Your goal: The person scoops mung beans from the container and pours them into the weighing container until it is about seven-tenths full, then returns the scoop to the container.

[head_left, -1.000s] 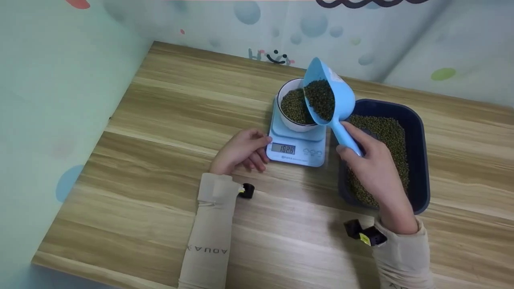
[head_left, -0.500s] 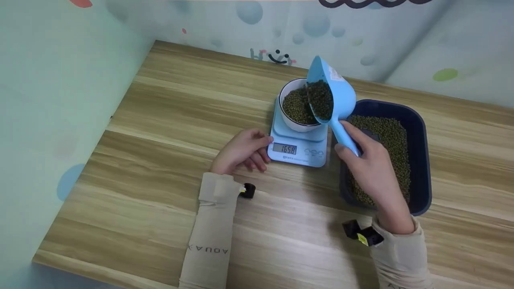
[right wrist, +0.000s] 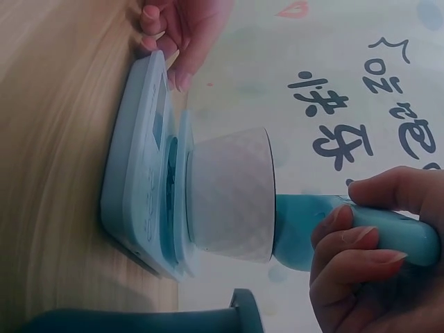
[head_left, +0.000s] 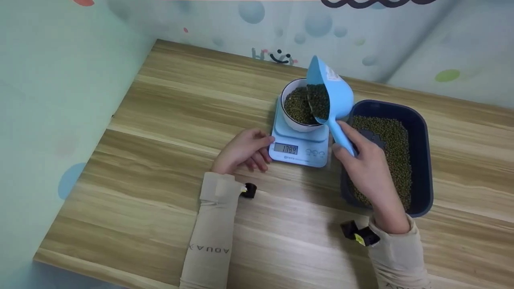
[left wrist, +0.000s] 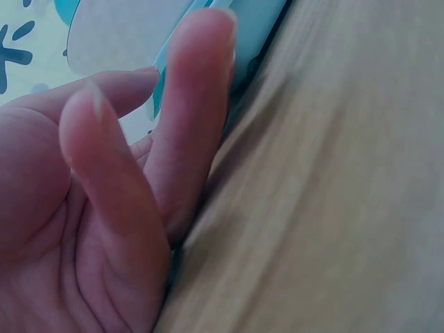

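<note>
A white bowl point(head_left: 305, 127) with a dark rim, partly filled with small green beans point(head_left: 296, 105), stands on a light-blue kitchen scale point(head_left: 299, 157). The scale's display point(head_left: 286, 149) reads about 178.9. My right hand point(head_left: 367, 166) grips the handle of a blue scoop point(head_left: 341, 94), which is tilted over the bowl's right side with beans at its mouth. Thumb and index finger of my left hand point(head_left: 245, 148) touch the scale's left edge, the other fingers loosely bent. In the right wrist view, the bowl's wall point(right wrist: 232, 194) hides much of the scoop's cup.
Right of the scale, a dark-blue tub point(head_left: 421, 160) holds more green beans, partly covered by my right forearm. The wooden table point(head_left: 180, 120) meets a patterned wall point(head_left: 225, 28) at the back and a pale-green wall point(head_left: 80, 100) on the left.
The scoop has tipped slightly further toward the bowl, and beans have run from it into the bowl. The scale's reading has climbed. My left hand keeps its place at the scale.
</note>
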A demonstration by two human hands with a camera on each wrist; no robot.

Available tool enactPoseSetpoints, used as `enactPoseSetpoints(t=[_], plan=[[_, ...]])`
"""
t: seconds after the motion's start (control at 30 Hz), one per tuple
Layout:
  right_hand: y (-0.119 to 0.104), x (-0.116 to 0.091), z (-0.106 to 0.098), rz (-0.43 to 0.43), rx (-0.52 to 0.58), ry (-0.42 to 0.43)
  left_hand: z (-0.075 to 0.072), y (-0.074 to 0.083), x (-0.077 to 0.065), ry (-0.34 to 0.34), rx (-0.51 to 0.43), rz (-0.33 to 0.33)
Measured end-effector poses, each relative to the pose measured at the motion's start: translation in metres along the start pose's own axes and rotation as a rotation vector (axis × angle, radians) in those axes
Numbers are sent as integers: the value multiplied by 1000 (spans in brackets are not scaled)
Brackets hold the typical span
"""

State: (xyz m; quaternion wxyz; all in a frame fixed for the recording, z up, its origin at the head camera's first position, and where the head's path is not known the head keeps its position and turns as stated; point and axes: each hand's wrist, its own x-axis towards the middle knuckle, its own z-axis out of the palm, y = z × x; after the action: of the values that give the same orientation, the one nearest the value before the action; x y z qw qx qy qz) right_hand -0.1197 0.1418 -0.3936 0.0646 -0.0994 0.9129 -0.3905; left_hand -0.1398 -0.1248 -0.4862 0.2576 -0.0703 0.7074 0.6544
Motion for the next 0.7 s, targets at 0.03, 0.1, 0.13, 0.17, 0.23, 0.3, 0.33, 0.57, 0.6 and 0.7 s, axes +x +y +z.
enactPoseSetpoints(t=[0.03,0.1,0.13,0.17,0.23,0.3,0.33,0.57,0.6,0.7], plan=[[0,0,0,-1,-2,2,0,0,0,-1,-3,0],[0,0,0,-2,-1,7,1,0,0,0,-14,8],[0,0,0,-3,-2,10,1,0,0,-1,-19,8],[0,0,1,-3,-2,12,1,0,0,-1,-24,12],[0,0,1,-2,-2,17,1,0,0,-4,-30,18],[0,0,1,-3,0,19,1,1,-1,-3,-29,15],[0,1,1,-5,0,20,0,2,-1,-3,-27,13],[1,1,5,-23,-11,27,0,4,-3,-6,-9,3],[1,1,5,-26,-12,30,1,4,-2,-6,-8,2],[1,1,7,-41,-16,38,1,3,-2,-6,-9,0]])
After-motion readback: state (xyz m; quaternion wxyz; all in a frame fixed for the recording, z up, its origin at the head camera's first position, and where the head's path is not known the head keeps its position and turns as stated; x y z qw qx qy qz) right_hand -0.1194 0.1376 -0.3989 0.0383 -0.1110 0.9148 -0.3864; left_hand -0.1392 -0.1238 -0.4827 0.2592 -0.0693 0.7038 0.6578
